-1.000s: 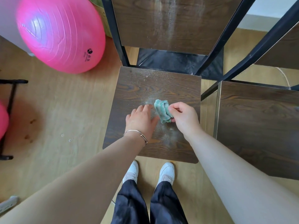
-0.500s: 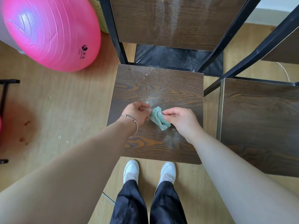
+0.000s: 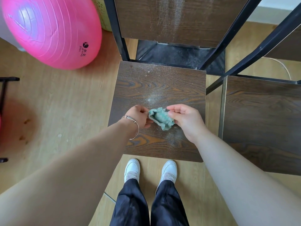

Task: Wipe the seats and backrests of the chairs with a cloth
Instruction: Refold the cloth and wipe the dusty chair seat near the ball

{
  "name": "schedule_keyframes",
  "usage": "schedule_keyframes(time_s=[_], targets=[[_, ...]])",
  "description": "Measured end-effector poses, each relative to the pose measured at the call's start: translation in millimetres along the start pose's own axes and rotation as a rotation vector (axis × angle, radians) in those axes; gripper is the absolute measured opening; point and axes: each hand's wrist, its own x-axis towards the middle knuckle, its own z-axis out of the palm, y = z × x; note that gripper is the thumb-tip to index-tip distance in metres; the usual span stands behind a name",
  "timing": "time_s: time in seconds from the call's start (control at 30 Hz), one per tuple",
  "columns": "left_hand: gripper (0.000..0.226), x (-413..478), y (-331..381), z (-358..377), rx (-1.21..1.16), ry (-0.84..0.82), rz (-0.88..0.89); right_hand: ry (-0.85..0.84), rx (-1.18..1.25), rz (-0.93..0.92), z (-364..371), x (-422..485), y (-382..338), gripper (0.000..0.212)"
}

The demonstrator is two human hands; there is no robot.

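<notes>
A small teal cloth is bunched up just above the dark wooden seat of the chair in front of me. My left hand, with a bangle on the wrist, pinches the cloth's left edge. My right hand pinches its right edge. White dust lies on the seat and in a streak down the chair's backrest. A second chair's seat stands directly to the right.
A big pink exercise ball rests on the wooden floor at the left. Black metal chair frames cross at the upper right. A black rack stands at the left edge. My white shoes are at the seat's front edge.
My left hand left the seat surface and took hold of the cloth's left edge. The cloth now hangs spread between both hands instead of in the right hand alone.
</notes>
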Motion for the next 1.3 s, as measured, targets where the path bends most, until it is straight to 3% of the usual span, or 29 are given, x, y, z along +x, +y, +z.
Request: schedule_keyframes(time_s=[0.13,0.3,0.4,0.5,0.7,0.8,0.93,1.1,1.23,1.3], targets=[[0.022,-2.6,-2.9,2.7,-0.096,0.055,-0.019,0.142,0.182,0.101,-0.6,-0.6,2.1,0.019],[0.014,-8.0,-9.0,6.5,-0.160,0.088,-0.097,0.294,0.130,0.182,-6.4,3.0,12.5,0.019],[0.026,-7.8,-13.2,8.8,-0.045,0.113,-0.097,0.337,-0.261,0.068,-9.7,5.2,23.5,0.019],[0.028,-9.5,-15.9,5.8,0.337,0.193,0.030,0.265,-0.701,-0.119,-9.9,3.9,25.8,0.018],[0.030,-11.6,-25.0,0.6,0.640,0.199,0.189,0.082,-1.125,-0.107,-10.2,7.7,41.5,0.029],[0.032,-8.4,-30.0,-3.6,0.655,0.194,0.199,0.110,-1.020,-0.121,-10.5,8.8,42.4,0.027],[0.034,-7.0,-34.8,-10.6,0.664,0.215,0.205,0.097,-0.951,-0.159,-9.9,14.0,32.7,0.004],[0.033,-6.4,-39.8,-16.5,0.669,0.231,0.200,-0.055,-0.937,-0.066,2.4,25.5,-20.8,0.013],[0.032,-5.0,-39.5,-17.4,0.645,0.231,0.188,-0.170,-0.292,0.152,16.0,41.7,-54.7,0.014],[0.032,-3.7,-37.6,-17.7,0.644,0.229,0.192,-0.208,-0.092,0.177,16.5,50.4,-63.1,0.027]])
